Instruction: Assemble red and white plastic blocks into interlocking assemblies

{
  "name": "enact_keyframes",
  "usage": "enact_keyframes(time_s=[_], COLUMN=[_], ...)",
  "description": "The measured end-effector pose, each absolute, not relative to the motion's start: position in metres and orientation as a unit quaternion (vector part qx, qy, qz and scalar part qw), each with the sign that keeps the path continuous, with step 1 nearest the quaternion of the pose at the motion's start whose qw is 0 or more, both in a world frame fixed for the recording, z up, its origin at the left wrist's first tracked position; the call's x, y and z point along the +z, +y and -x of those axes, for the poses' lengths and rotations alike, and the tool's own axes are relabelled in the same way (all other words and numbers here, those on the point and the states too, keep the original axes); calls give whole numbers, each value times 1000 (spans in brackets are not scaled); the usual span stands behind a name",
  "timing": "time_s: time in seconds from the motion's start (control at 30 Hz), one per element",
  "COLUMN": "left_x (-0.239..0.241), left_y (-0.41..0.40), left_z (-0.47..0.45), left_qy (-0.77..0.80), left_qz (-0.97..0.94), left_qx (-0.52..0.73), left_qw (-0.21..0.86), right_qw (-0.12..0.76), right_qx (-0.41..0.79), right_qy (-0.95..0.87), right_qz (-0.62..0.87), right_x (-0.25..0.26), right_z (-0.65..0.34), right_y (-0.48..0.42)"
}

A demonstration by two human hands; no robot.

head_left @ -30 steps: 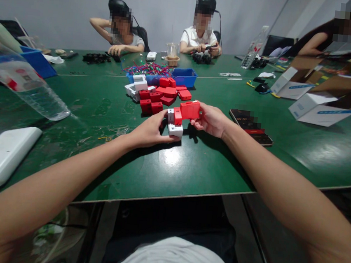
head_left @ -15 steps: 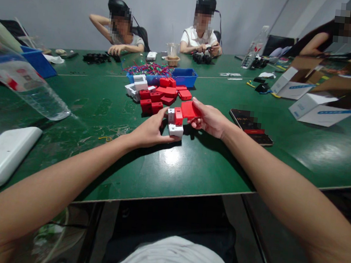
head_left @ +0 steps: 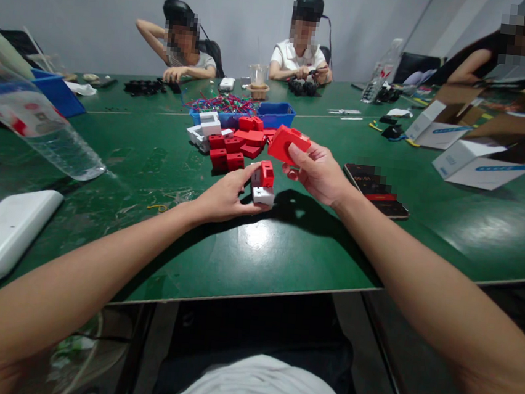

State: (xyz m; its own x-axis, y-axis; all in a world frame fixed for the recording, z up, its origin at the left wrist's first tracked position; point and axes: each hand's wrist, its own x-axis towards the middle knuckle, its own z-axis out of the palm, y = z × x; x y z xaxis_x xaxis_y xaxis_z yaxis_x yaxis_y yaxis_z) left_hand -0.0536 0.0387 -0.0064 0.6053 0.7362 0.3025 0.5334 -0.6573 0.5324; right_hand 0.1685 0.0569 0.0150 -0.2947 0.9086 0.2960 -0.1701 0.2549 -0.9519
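My right hand [head_left: 319,173] pinches a flat red plastic piece [head_left: 282,144] between thumb and fingers, raised above the table. My left hand [head_left: 228,192] rests on the green tabletop, thumb and fingers closed around a small white plastic block [head_left: 263,195]. A smaller red block [head_left: 267,174] sits against the white one, within the same grip. Just beyond the left hand lies a pile of red plastic blocks [head_left: 227,152], with white blocks [head_left: 210,124] at its left side.
Behind the pile stands a blue tray [head_left: 277,116] with coloured wires. A phone [head_left: 377,192] lies right of my right hand. Open white boxes [head_left: 479,162] stand farther right. At left are a plastic bottle [head_left: 42,120] and a white device [head_left: 11,231]. Several people sit around the table.
My right hand has lifted the flat red piece up and away from the blocks and tilted it. My left hand has stayed around the white and red blocks.
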Motion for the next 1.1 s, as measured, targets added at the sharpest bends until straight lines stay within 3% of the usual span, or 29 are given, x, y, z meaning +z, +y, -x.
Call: enact_keyframes(time_s=[0.13,0.3,0.67,1.1], left_x=[-4,-6,-9,-8], left_y=[38,39,39,39], left_z=[52,53,54,53], left_qy=[359,363,392,388], left_qz=[-874,-875,-864,-864], left_qx=[255,253,246,250], left_qw=[204,196,199,200], right_qw=[463,473,460,461], right_qx=[474,461,616,645], right_qy=[-682,-669,-455,-427], right_qz=[310,341,449,434], right_x=[19,21,19,20], right_z=[-168,-167,-167,-167], right_y=[53,52,62,62])
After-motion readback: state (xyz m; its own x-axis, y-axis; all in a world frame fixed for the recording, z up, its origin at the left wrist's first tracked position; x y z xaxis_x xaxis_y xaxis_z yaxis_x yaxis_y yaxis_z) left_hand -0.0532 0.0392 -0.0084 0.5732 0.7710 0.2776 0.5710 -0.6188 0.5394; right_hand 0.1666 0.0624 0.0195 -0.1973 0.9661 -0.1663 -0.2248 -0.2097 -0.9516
